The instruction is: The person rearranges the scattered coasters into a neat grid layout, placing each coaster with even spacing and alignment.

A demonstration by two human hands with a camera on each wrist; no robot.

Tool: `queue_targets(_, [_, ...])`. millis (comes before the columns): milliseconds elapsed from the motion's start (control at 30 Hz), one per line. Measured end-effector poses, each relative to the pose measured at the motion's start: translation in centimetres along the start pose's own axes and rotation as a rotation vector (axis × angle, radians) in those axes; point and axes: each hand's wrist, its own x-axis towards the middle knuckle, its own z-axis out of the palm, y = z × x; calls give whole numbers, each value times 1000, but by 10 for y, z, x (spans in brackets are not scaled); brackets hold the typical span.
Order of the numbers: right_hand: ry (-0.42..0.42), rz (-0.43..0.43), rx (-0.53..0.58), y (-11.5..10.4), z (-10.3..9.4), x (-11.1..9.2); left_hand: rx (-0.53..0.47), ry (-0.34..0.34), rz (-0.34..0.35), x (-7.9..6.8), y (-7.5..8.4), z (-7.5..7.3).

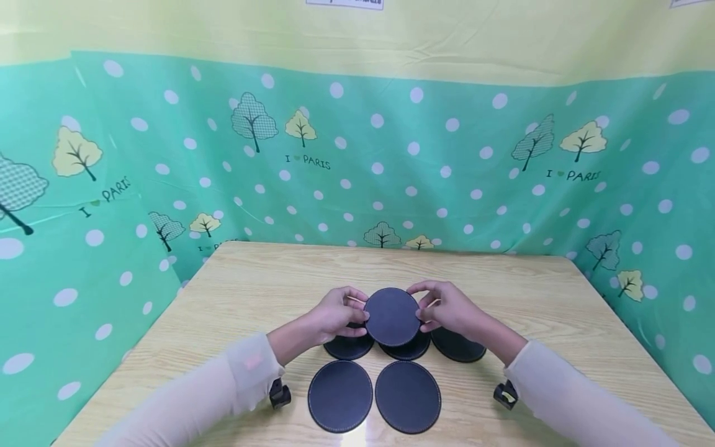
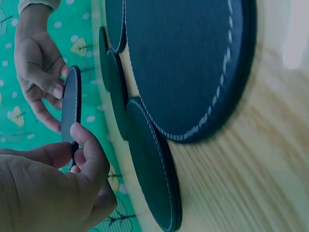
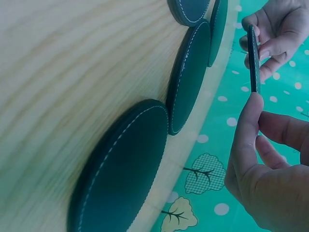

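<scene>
A round dark coaster (image 1: 392, 316) with a stitched edge is held up above the table between both hands. My left hand (image 1: 337, 315) pinches its left edge between thumb and fingers. On the opposite edge, my right hand (image 1: 447, 308) grips it the same way. Seen edge-on in the left wrist view, the held coaster (image 2: 71, 104) is thin and apart from those lying below. Beneath it a row of similar coasters lies flat: a left one (image 1: 347, 349), a partly covered middle one (image 1: 412, 349) and a right one (image 1: 459, 346), partly hidden by my right hand.
Closer to me, a front left coaster (image 1: 340, 396) and a front right coaster (image 1: 408, 397) lie side by side on the wooden table (image 1: 251, 279). A green and yellow printed cloth (image 1: 313, 217) hangs behind the table and along its sides.
</scene>
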Motion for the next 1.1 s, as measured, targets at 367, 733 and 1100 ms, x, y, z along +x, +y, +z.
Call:
queue_targets(367, [-4,30,1,5,-11,-22,-10,-27,-7,-8,-4,21])
queue_targets(733, [-89,11,29,13,-26,-51,-30,-92,-9,-23,-7,44])
queue_targets(1100, [-89,10,-3,27,-36,-75,-31,-120,-3,-24,-18,69])
